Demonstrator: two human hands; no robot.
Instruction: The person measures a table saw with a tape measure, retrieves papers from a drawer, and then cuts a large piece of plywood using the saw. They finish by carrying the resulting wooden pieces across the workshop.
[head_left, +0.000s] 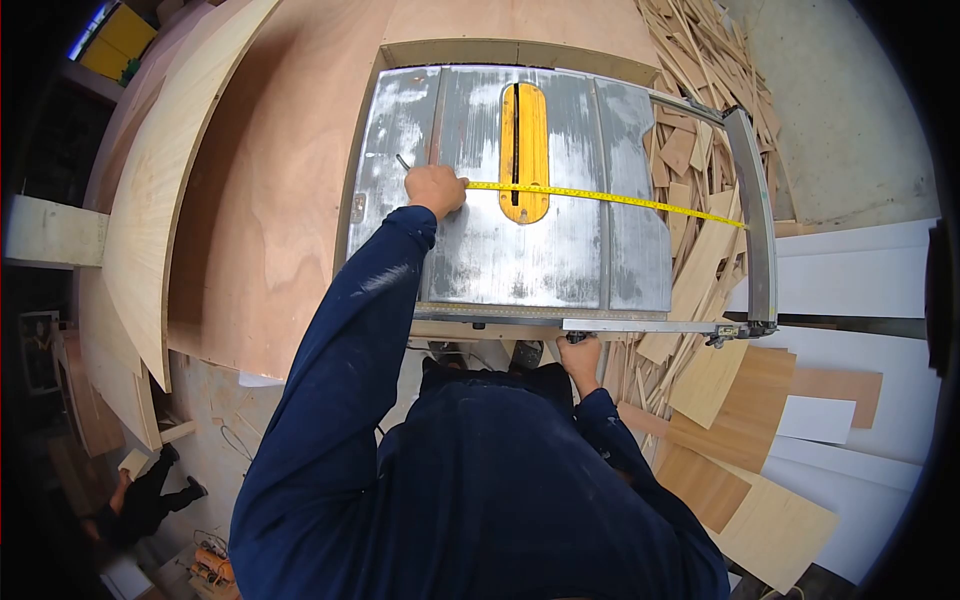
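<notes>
Your left hand fingers curl shut on the tape measure, blade running to 3 o'clock over the yellow insert. Right hand grips the fence rail, fingertips hidden. Steel saw table; offcuts at 2 o'clock; a person cut off at 8 o'clock.

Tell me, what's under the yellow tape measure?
The tape measure crosses the metal saw table and its yellow insert. The left hand covers its end.
</notes>
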